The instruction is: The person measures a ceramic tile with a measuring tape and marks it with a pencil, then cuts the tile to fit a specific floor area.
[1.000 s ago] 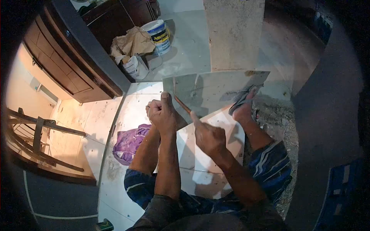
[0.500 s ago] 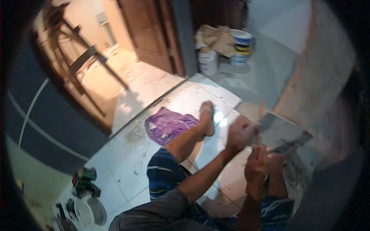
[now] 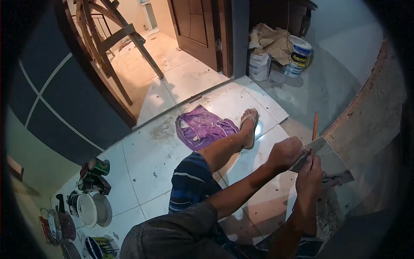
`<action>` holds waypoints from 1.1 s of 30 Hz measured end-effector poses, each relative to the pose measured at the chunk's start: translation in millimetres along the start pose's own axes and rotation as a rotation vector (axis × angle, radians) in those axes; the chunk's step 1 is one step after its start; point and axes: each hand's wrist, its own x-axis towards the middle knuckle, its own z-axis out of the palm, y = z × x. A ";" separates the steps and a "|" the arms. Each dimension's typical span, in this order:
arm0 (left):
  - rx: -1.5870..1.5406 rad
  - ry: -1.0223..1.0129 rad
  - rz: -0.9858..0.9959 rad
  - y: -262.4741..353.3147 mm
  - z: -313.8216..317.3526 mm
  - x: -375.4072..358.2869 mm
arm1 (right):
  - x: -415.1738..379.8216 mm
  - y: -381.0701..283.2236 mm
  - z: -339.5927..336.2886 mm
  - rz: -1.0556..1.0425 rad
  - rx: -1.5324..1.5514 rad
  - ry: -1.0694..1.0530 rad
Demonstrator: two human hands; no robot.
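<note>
My left hand [image 3: 286,153] is closed on the left edge of a flat grey tile-like piece [image 3: 330,156]. Just below it my right hand [image 3: 308,175] has its fingers pinched at the near side of that piece, by the lower end of a thin orange-brown, pencil-like stick [image 3: 315,125]. The stick points up and away from me across the piece. How the right fingers divide between stick and piece is partly hidden. A dark, rough strip runs along the piece's near right edge.
A purple cloth [image 3: 205,127] lies on the white tiles beside my sandalled foot [image 3: 249,125]. Paint buckets [image 3: 297,56] and a bag stand at the back. Several cans and tubs [image 3: 88,210] are at left. A wooden trestle [image 3: 116,39] stands past the doorway.
The view has turned, so the room appears shifted right. My left hand, blurred before, is now sharp and nearer the right fingers. Both hands stay at the grey piece.
</note>
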 end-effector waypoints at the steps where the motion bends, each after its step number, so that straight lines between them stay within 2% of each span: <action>1: -0.005 -0.005 -0.006 1.3 0.6 2.3 | 4.2 3.9 2.7 0.007 -0.004 -0.004; 3: -0.038 -0.035 -0.065 2.4 -0.9 4.5 | 11.5 13.1 12.8 -0.089 0.146 0.091; 7: -0.064 -0.027 -0.081 2.1 0.6 8.2 | 19.3 9.6 8.6 0.006 0.106 -0.058; 10: -0.043 -0.010 -0.057 -0.3 0.8 12.3 | 24.9 10.9 14.5 0.016 0.115 -0.065; 12: -0.004 0.029 -0.007 -1.6 3.3 13.3 | 21.2 0.6 18.0 0.042 0.126 0.056; 13: -0.008 0.023 -0.016 -4.0 5.0 13.6 | 16.3 -4.8 16.0 0.051 0.120 0.050; 15: 0.078 0.054 0.048 -6.5 9.8 10.8 | 5.1 -11.8 6.5 0.155 -0.194 -0.176; 16: 0.070 0.080 0.118 -7.2 9.4 10.1 | -3.8 -3.8 8.4 0.170 -0.205 -0.179; 18: 0.047 0.071 0.088 -1.3 7.5 10.7 | -23.6 14.8 18.5 -0.355 -0.425 0.239; 19: 0.038 0.060 0.058 1.1 7.2 8.4 | -21.6 18.7 21.2 -0.350 -0.430 0.231; 21: 0.080 0.082 0.061 1.1 11.6 3.8 | -10.5 25.2 22.8 -0.048 -0.094 -0.048; 22: 0.162 0.108 0.139 -1.1 13.3 1.6 | -6.9 -14.5 -1.9 0.027 -0.037 -0.078; 24: 0.203 0.122 0.231 -13.2 20.0 -0.3 | 13.3 -9.6 8.3 0.133 -0.100 -0.154; 25: 0.192 0.069 0.124 -9.8 17.6 -0.1 | -0.8 40.1 35.4 -0.384 -0.041 0.188; 26: 0.209 0.028 0.184 -6.3 12.5 1.3 | -3.7 54.0 63.1 -0.466 -0.437 0.684; 27: 0.169 0.009 0.080 -3.4 14.9 -3.8 | -13.2 38.9 45.8 -0.283 -0.510 0.406; 28: 0.052 0.131 0.216 -15.1 23.8 0.0 | -26.5 18.8 24.9 -0.188 -0.577 0.128; 29: -0.079 0.067 -0.010 -9.0 17.6 5.3 | -34.2 33.5 32.6 -0.131 -0.146 0.067; 30: 0.165 0.048 0.039 -6.0 14.4 5.3 | -38.1 33.4 27.8 -0.148 -0.114 0.046; 31: -0.097 0.116 -0.106 -0.4 16.9 4.6 | -33.3 34.5 30.1 -0.161 -0.129 0.015; 32: -0.015 0.108 -0.016 2.5 16.3 7.5 | -26.1 24.6 22.1 -0.110 0.017 0.015; 33: -0.102 0.116 -0.044 7.3 16.2 5.6 | -14.4 30.0 35.4 -0.227 0.078 0.214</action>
